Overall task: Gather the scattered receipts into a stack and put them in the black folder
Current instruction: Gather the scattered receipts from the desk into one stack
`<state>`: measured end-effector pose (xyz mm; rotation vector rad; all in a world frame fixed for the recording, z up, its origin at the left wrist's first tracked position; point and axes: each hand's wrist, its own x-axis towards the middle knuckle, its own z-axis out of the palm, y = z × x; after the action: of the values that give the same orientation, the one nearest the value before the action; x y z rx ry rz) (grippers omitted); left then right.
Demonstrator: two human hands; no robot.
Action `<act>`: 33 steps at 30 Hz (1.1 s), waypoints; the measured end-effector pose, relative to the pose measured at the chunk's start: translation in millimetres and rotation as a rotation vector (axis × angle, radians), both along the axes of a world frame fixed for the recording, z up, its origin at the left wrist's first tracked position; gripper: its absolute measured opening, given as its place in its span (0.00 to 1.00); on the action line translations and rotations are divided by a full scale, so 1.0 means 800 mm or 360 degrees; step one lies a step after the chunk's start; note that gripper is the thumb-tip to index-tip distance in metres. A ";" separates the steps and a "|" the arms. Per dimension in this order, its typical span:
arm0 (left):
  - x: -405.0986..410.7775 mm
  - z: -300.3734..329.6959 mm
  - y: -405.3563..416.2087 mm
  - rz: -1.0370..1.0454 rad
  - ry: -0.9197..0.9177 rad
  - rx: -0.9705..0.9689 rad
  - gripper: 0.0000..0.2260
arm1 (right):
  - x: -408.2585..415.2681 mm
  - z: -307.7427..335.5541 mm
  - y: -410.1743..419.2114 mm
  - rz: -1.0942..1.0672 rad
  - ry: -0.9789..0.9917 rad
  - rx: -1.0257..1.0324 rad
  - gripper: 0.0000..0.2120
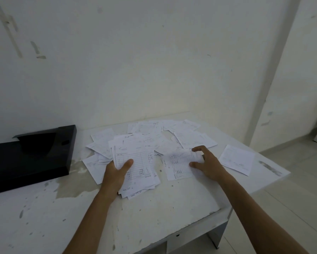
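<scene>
My left hand (117, 173) holds a rough stack of white receipts (135, 158) above the table's middle, thumb pressed on the top sheet. My right hand (207, 162) pinches the right edge of a single receipt (177, 165) lying just right of the stack. Several more receipts (172, 132) lie scattered behind both hands, and one receipt (236, 159) sits alone to the right. The black folder (29, 158) lies at the table's left, its flap raised.
The white, stained table (154, 217) has its right corner near the lone receipt and its front edge running down to the lower right. A white wall (135, 61) stands right behind the table. Pale floor shows at the right.
</scene>
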<state>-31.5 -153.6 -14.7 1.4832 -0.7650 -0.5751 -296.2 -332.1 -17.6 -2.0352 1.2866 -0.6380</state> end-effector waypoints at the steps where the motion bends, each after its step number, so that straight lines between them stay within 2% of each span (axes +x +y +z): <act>1: 0.000 0.001 0.001 0.0006 0.0023 -0.0016 0.17 | -0.004 0.002 0.003 0.0008 -0.0178 0.0060 0.24; 3: 0.001 0.003 0.001 0.0014 0.0063 -0.0036 0.17 | -0.011 0.006 0.009 0.0037 -0.0415 0.0175 0.27; 5: 0.000 0.004 0.000 0.0001 0.0068 -0.0028 0.18 | -0.015 0.005 0.011 0.0037 -0.0516 0.0222 0.28; 11: -0.001 0.001 -0.002 -0.0027 0.0034 -0.0017 0.18 | -0.036 0.005 0.002 -0.0201 -0.0604 0.0106 0.23; 14: -0.004 0.000 -0.010 -0.0061 0.0009 -0.0006 0.18 | -0.074 0.012 -0.026 -0.0382 -0.0418 -0.0011 0.20; 17: -0.017 0.004 -0.024 -0.0116 -0.0008 0.0005 0.15 | -0.117 0.011 -0.052 -0.0511 -0.0007 -0.0040 0.19; 20: -0.029 0.003 -0.038 -0.0157 -0.0013 0.0012 0.15 | -0.144 0.004 -0.072 -0.0664 0.0492 -0.0114 0.32; 22: -0.034 -0.001 -0.043 -0.0169 -0.0012 0.0023 0.16 | -0.152 0.009 -0.085 -0.0617 0.0749 -0.0071 0.43; 24: -0.036 -0.006 -0.045 -0.0171 -0.0010 0.0033 0.17 | -0.154 0.021 -0.098 -0.0526 0.0909 0.0008 0.49; 27: -0.034 -0.007 -0.045 -0.0157 0.0003 0.0023 0.15 | -0.150 0.033 -0.112 -0.0474 0.0985 0.0029 0.50; 31: -0.033 -0.005 -0.042 -0.0168 0.0040 0.0001 0.13 | -0.146 0.023 -0.124 -0.0461 0.0844 0.0005 0.46; 33: -0.034 -0.003 -0.041 -0.0184 0.0061 -0.0007 0.12 | -0.143 0.014 -0.125 -0.0469 0.0750 -0.0049 0.41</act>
<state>-58.7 -186.6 -17.2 1.4267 -0.8253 -0.6872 -410.5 -432.1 -6.3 -2.1146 1.8826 -0.3086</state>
